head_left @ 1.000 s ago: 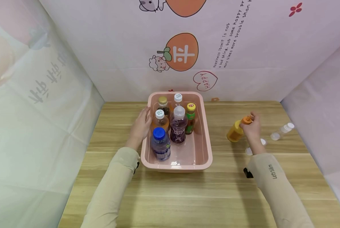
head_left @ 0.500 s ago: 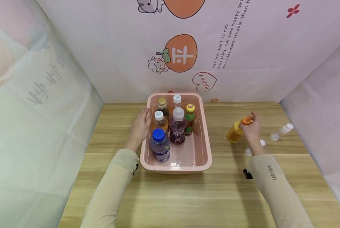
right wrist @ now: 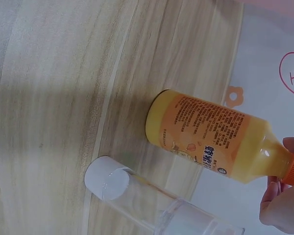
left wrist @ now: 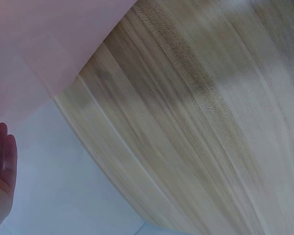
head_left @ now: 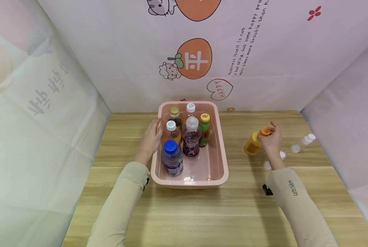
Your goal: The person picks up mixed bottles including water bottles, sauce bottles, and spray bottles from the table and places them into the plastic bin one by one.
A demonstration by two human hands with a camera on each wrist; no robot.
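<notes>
My right hand (head_left: 271, 142) pinches a yellow squeeze bottle (head_left: 252, 144) by its orange cap, to the right of the basin. In the right wrist view, thumb and fingertips sit at the neck of the yellow bottle (right wrist: 206, 137), and its printed label shows. Against the left rim of the pink plastic basin (head_left: 224, 161), my left hand (head_left: 151, 139) rests with its fingers extended. Inside the basin stand several drink and sauce bottles: a blue-capped bottle (head_left: 173, 159), a purple drink bottle (head_left: 191, 140), a yellow-capped sauce bottle (head_left: 204, 132) and others with white or gold caps.
Right of the yellow bottle are two small clear bottles with white caps; the nearer clear bottle (head_left: 268, 164) is partly hidden by my right hand, and the farther clear bottle (head_left: 302, 143) is near the table's right side. Printed cloth walls (head_left: 134, 92) border the wooden table (head_left: 184, 216).
The whole head view shifts slightly. Both hands keep their places, the right one still pinching the yellow bottle's cap and the left one still at the basin's rim.
</notes>
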